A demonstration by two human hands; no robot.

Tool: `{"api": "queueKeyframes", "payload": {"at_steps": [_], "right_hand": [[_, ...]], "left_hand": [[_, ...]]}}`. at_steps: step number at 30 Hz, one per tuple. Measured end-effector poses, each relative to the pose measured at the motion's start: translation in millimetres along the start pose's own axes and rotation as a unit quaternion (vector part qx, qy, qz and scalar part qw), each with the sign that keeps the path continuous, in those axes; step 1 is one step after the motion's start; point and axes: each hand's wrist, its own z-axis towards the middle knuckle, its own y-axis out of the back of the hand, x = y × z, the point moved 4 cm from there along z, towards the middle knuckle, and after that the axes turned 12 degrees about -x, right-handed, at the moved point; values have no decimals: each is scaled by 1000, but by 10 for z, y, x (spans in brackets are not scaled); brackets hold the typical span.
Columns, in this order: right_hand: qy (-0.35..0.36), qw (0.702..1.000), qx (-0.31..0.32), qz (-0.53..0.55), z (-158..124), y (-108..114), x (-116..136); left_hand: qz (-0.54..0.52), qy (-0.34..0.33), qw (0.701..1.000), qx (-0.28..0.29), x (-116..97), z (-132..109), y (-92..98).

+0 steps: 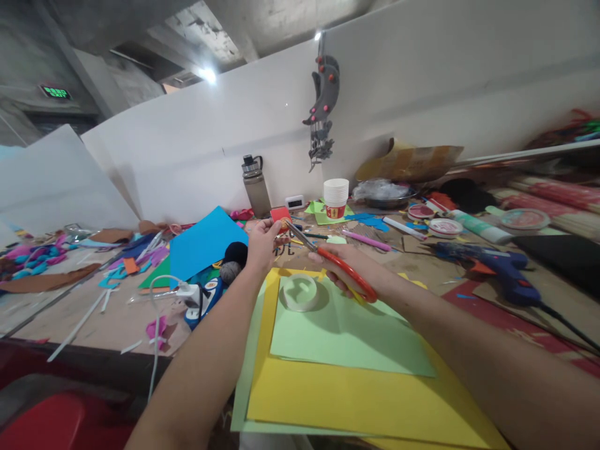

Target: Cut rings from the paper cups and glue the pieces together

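My left hand (263,245) pinches a small red piece of paper (280,215) above the table, fingers closed on it. My right hand (345,267) grips red-handled scissors (344,269), whose blades (301,237) point up-left toward the red piece and meet it at its lower edge. Under both hands lie a light green sheet (347,331) on a yellow sheet (337,394). A roll of clear tape (300,292) rests on the green sheet just below the scissors.
A blue glue gun (497,269) lies at the right with its cable trailing off. Behind stand a grey water bottle (255,185), stacked paper cups (336,197) and a blue sheet (204,242). Paper scraps cover the left. A white partition wall (422,94) backs the table.
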Motion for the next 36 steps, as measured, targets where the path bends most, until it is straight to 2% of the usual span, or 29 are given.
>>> {"api": "queueKeyframes", "payload": {"at_steps": [5, 13, 20, 23, 30, 36], "right_hand": [[6, 1000, 0, 0, -28, 18, 29], [3, 999, 33, 43, -15, 32, 5], [-30, 997, 24, 61, -55, 11, 18], [-27, 998, 19, 58, -42, 8, 6], [11, 998, 22, 66, -13, 28, 12], [1, 1000, 14, -17, 6, 91, 15]], "left_hand": [[-14, -5, 1000, 9, 15, 11, -15], [2, -73, 997, 24, 38, 71, -3], [6, -27, 999, 34, 40, 57, -15], [20, -30, 998, 53, 48, 49, -30], [95, -110, 988, 45, 14, 89, 2], [199, -196, 960, 35, -153, 142, 64]]}}
